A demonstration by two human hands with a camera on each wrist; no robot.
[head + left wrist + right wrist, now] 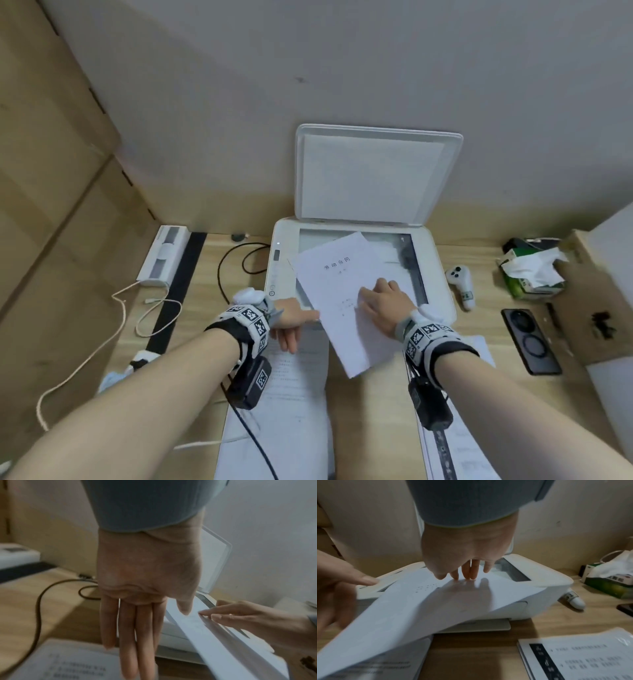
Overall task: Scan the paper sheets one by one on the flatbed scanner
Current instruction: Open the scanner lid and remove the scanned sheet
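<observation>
Hands: right hand [385, 301] lies fingers-down, fairly straight, pressing the sheet [342, 298] onto the scanner [442, 274]; nothing gripped. Left hand [291, 320] sits at the scanner's front-left corner, fingers straight and loose, thumb tip touching the sheet's left edge; no grip.
Sheet: printed side up, skewed on the scanner glass, front part overhanging the scanner's front edge, unsupported.
Scanner lid: lid [370, 174] raised upright at the scanner's back.
Risk 1: sheet could slide off the scanner front if the right hand lifts, since much of it overhangs.
Risk 2: a crooked or cropped scan, likely if the lid closes before the sheet is squared to the glass.
Risk 3: text faces up, so the scan would probably come out blank unless the sheet is flipped.
Risk 4: overhang may crease under the lid.
Paper stacks: one pile [291, 394] on the surface in front of the scanner, left; another [590, 658] front-right.
Containers: green tissue box [527, 274] right of the scanner, white tissue sticking out of it. Cardboard box [596, 308] further right, contents cannot tell.
</observation>
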